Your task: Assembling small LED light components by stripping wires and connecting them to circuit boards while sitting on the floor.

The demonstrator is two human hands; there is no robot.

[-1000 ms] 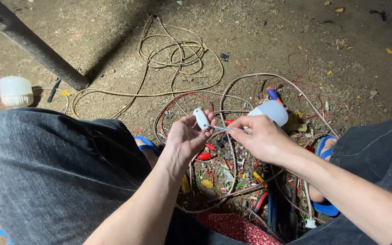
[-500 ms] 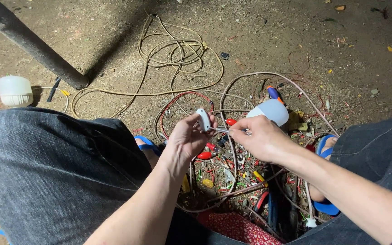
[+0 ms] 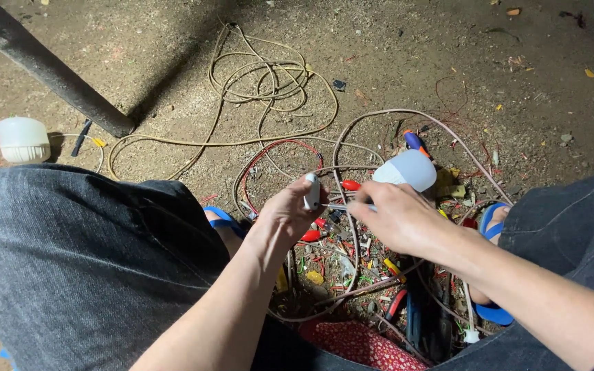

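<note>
Left hand (image 3: 284,214) gripping white plug (image 3: 311,192), above wire scraps on dirt floor (image 3: 407,55). Right hand (image 3: 399,218) pinching thin tool (image 3: 344,207) at plug. Wiring seemingly midway; bulb (image 3: 407,169) lying unconnected beside.

Dark grey jeans (image 3: 70,261), blue sandals (image 3: 493,312), bare forearms.

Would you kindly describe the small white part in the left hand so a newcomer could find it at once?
Start at the tangle of wires on the dirt between the person's knees. Just above it the left hand pinches a small white part, upright between thumb and fingers, with a thin wire running across to the right hand. It is narrow and stubby, unlike the rounded white bulb beside it.
</note>
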